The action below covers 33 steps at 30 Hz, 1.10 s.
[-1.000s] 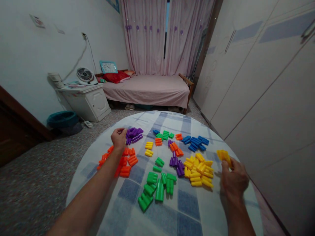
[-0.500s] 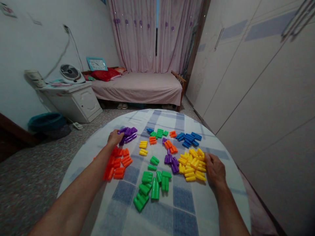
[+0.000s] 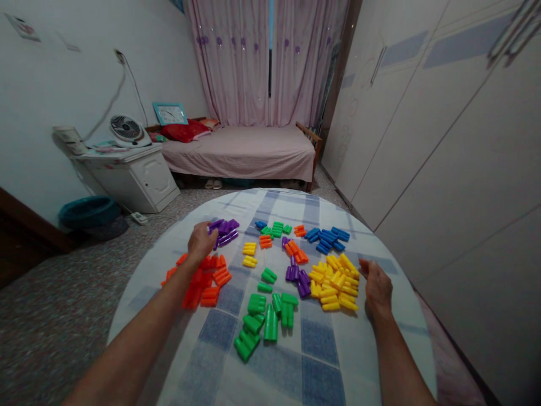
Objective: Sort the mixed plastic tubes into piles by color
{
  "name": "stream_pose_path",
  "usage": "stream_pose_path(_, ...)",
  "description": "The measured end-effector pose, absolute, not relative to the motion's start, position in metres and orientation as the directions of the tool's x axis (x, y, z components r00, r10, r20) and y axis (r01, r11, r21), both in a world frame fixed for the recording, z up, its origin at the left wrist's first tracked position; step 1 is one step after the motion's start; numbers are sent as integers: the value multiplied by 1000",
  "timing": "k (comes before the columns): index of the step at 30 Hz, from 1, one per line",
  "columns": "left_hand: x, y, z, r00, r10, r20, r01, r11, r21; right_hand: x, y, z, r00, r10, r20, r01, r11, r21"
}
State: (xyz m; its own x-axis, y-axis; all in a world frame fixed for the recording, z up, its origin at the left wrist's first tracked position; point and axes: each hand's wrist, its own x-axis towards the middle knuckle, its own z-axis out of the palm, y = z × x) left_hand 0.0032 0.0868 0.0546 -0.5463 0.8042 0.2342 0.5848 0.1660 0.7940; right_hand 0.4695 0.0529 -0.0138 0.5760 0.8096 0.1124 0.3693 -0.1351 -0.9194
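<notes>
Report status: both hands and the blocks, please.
Left hand at purple plastic blocks, grip unclear. Right hand open beside yellow plastic blocks. Nothing between.

You have a round table under a blue-and-white checked cloth (image 3: 270,372), and sorted heaps of small plastic pegs lie straight on it. Take the green peg heap (image 3: 264,318) near you as the landmark. The orange peg heap (image 3: 203,282) lies to its left, the yellow peg heap (image 3: 333,282) to its right. Beyond it sit a purple peg heap (image 3: 223,230) at far left and a blue peg heap (image 3: 327,238) at far right. Between those lie small mixed clusters (image 3: 276,245).
</notes>
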Motion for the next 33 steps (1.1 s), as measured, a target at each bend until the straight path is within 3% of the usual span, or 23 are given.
stream_pose_path(2, 35, 75, 58, -346, 871, 347, 625, -62, 778, 469, 54, -14, 598, 795, 102, 353, -147, -924)
stream_pose_path(4, 72, 61, 56, -215, 908, 359, 622, -156, 767, 467, 53, -12, 598, 795, 104, 367, -155, -917)
stream_pose_path(6, 108, 47, 52, 50, 933, 357, 627, -308, 716, 464, 51, -8, 586, 803, 108, 392, -164, -905)
stream_pose_path(11, 170, 27, 37, 341, 907, 249, 683, -420, 598, 463, 49, -5, 551, 826, 121, 437, -161, -885)
stream_pose_path(18, 184, 30, 26, 318, 927, 197, 743, -373, 555, 464, 52, -9, 549, 827, 123, 429, -152, -890)
stream_pose_path(27, 201, 26, 27, 305, 943, 129, 858, -331, 392, 460, 48, -2, 531, 837, 133, 477, -165, -864)
stream_pose_path(33, 206, 25, 30, 276, 956, 96, 812, -286, 510, 460, 47, 0, 525, 843, 116, 471, -174, -865)
